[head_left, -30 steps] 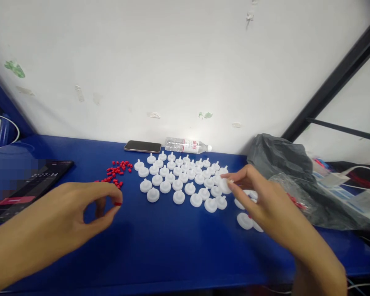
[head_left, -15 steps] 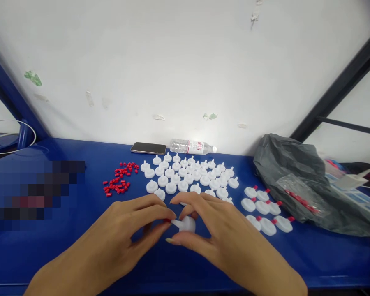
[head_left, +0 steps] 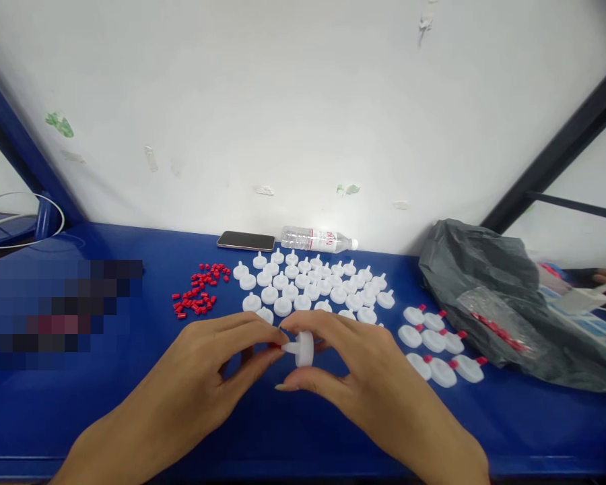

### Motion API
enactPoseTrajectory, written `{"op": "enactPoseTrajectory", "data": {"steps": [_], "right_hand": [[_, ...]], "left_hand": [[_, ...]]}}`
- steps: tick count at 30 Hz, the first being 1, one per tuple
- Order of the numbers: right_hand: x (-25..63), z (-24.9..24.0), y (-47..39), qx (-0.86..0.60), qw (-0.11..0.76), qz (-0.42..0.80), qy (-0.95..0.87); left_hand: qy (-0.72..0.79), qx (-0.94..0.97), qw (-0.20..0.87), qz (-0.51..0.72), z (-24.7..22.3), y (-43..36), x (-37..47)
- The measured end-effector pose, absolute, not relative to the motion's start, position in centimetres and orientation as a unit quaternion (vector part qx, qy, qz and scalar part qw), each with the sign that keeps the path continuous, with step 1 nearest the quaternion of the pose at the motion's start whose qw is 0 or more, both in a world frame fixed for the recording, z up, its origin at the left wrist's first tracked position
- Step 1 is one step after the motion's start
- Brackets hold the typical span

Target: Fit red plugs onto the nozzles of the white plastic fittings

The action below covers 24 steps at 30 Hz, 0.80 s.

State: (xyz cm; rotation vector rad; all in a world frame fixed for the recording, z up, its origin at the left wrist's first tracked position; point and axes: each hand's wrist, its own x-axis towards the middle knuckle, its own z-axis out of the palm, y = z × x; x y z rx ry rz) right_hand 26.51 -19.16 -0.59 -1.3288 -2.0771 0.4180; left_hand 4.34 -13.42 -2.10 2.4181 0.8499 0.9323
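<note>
So I'm working low in the middle of the frame, and both my hands are meeting over the blue table (head_left: 283, 434). My left hand (head_left: 222, 364) is pinching thumb to forefinger, and a bit of a red cap (head_left: 275, 346) is peeking out between them. My right hand (head_left: 363, 364) is curling partway closed around a white disc piece (head_left: 305, 349), thumb sitting below it; I can't tell which hidden fingers are doing the gripping. The piece is lying tipped on its side, nozzle pointing left into my left fingertips, which are hiding whether the cap's seated. Loose red caps (head_left: 202, 296) are sitting left of center, a bunch of bare white pieces (head_left: 312, 292) is crowding the center, and some red-tipped ones (head_left: 442, 372) are lying at right beside a gray plastic bag (head_left: 464, 263). A phone (head_left: 246, 241) and a clear bottle (head_left: 320, 240) are resting along the wall, just above center.
</note>
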Motion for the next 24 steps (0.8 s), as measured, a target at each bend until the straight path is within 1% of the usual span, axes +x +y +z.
{"op": "enactPoseTrajectory", "data": {"steps": [4,8,15,20,24], "right_hand": [[26.6,-0.5,-19.2,-0.482,0.341,0.153,-0.792],[26.5,-0.8,-19.0,-0.456,0.367,0.115,-0.803],[25.9,-1.1,-19.1,-0.405,0.401,0.06,-0.82],[25.2,-0.9,-19.3,-0.389,0.408,-0.007,-0.826],[24.8,-0.8,-19.4,-0.372,0.42,-0.024,-0.827]], "left_hand": [[0.329,0.873,0.173,0.316,-2.3,-13.2,4.3],[0.31,0.887,0.168,0.297,-2.5,-13.1,4.4],[0.257,0.882,0.153,0.365,-2.2,-13.3,4.1],[0.254,0.883,0.198,0.342,-2.3,-13.3,3.8],[0.263,0.878,0.237,0.322,-2.2,-13.3,3.5]]}}
